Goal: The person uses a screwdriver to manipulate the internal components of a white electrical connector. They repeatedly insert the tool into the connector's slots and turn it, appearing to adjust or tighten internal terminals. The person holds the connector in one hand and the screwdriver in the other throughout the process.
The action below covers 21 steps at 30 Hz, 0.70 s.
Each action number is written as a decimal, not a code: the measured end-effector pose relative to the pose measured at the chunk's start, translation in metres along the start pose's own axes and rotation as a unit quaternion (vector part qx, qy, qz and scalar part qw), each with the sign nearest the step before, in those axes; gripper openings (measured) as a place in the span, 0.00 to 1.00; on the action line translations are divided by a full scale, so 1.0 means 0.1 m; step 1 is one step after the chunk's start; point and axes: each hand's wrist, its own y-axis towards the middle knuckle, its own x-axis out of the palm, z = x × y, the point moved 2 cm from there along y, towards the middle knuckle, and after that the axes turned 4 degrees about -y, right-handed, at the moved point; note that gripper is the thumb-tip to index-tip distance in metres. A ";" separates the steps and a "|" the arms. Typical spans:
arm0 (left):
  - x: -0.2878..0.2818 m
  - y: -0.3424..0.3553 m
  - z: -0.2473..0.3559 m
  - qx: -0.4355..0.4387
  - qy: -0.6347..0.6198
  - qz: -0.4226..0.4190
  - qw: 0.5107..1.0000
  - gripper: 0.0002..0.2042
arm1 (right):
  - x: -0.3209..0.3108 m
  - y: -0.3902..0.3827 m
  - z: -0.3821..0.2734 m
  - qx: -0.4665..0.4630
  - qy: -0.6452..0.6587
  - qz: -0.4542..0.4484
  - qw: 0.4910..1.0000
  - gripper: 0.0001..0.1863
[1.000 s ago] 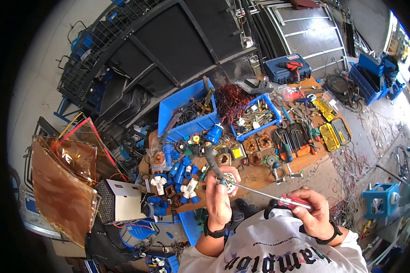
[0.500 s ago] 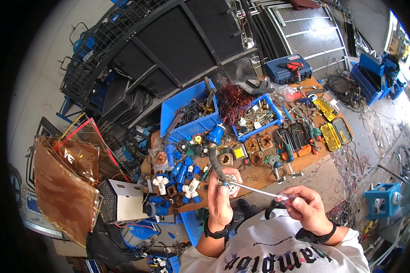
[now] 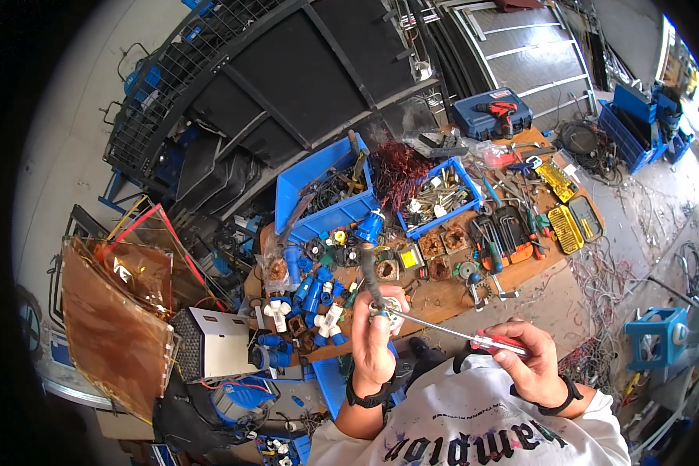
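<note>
My left hand [image 3: 373, 351] is closed around a round white connector piece [image 3: 394, 314] with a thick dark cable [image 3: 368, 273] running up from it. In my right hand [image 3: 537, 363] is a screwdriver [image 3: 499, 343] with a red and clear handle, the fingers wrapped round its grip. Its long metal shaft points left, and the tip meets the connector piece near my left fingers. Whether the tip sits in a screw is too small to tell. Beyond my left hand, a blue connector housing [image 3: 370, 227] stands near the upper end of the cable.
The wooden bench [image 3: 435, 304] carries a large blue bin [image 3: 318, 224] of cables, a blue tray [image 3: 440, 225] of metal parts, hand tools, a yellow bit case [image 3: 565, 231] and a drill [image 3: 501, 116] on its case. White and blue fittings [image 3: 328, 320] crowd the left end.
My right hand has shifted its grip on the screwdriver, so more of the red handle shows. My left hand has barely moved, still holding the connector piece.
</note>
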 end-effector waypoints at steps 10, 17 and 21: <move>0.00 0.03 0.01 -0.027 0.032 -0.024 0.999 0.21 | 0.04 0.03 0.19 0.259 0.419 -0.078 0.867 0.16; -0.20 0.17 0.14 0.076 0.094 0.107 0.987 0.16 | -0.02 0.01 0.23 0.185 0.323 0.044 0.927 0.14; -0.49 0.22 -0.17 -0.071 0.190 0.065 0.977 0.12 | -0.08 -0.02 0.34 0.181 0.340 0.049 0.922 0.15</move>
